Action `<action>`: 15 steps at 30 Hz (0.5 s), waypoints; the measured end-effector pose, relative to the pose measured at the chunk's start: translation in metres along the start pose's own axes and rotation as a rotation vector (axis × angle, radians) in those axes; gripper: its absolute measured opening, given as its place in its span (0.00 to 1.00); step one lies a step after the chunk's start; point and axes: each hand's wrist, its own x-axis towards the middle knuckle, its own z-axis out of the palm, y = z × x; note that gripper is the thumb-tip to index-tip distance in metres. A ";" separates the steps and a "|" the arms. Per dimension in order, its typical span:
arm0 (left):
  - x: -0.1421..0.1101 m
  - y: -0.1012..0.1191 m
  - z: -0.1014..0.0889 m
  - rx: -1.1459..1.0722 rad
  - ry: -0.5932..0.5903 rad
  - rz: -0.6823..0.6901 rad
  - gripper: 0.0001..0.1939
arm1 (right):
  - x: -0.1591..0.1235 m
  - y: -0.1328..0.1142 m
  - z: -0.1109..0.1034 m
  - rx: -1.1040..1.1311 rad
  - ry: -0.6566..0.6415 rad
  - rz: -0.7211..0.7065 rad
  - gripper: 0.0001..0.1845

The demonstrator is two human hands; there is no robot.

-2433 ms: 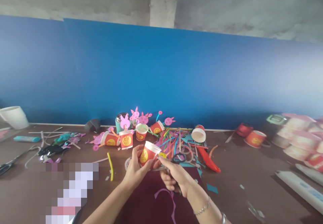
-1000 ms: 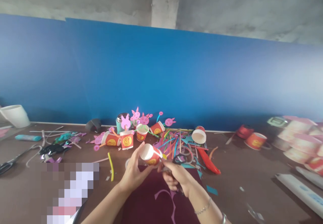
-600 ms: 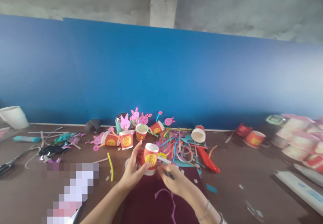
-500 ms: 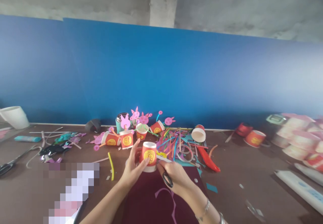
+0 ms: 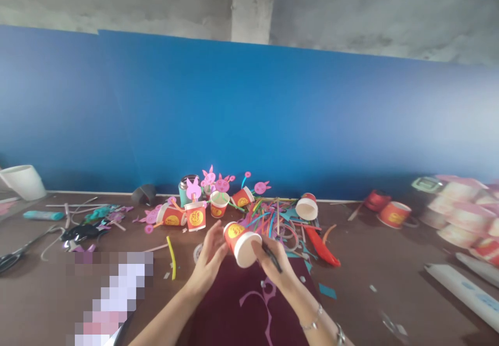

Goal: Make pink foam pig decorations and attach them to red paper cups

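Over a dark maroon sheet (image 5: 218, 304), a red and white paper cup (image 5: 236, 239) with a yellow print is tilted, its round white end turned towards me and to the right. My right hand (image 5: 275, 265) grips the cup by that end, the thumb over its edge. A pair of scissors with a black handle (image 5: 273, 257) is also in this hand; its blades are hidden. My left hand (image 5: 208, 263) is at the cup's left side with fingers and thumb apart; whether the fingertips touch the cup is hard to see. Curling pink paper scraps (image 5: 267, 304) lie on the sheet.
Several decorated cups (image 5: 195, 216) with pink animal faces stand or lie behind my hands. A heap of coloured strips (image 5: 268, 221) is to their right. Another cup (image 5: 306, 207) lies beyond it. Stacked bowls (image 5: 468, 211) are far right, scissors (image 5: 15, 257) far left.
The cup, upright in my left hand half a second ago, is now tipped with its white end towards me. My right hand has come onto it, and my left hand's fingers have loosened.
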 end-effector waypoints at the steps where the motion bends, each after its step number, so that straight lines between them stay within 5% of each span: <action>1: -0.001 0.004 -0.002 0.113 0.007 0.129 0.31 | 0.002 0.002 -0.001 0.078 -0.024 0.052 0.15; 4: -0.005 0.016 -0.006 0.422 -0.129 0.417 0.39 | 0.004 0.006 -0.004 0.247 -0.135 0.220 0.14; 8: -0.007 0.016 0.002 0.573 -0.260 0.371 0.37 | 0.002 0.002 -0.003 0.247 -0.153 0.221 0.15; 15: 0.002 -0.008 0.011 0.274 0.192 0.067 0.40 | -0.004 -0.015 0.001 0.144 -0.088 -0.001 0.19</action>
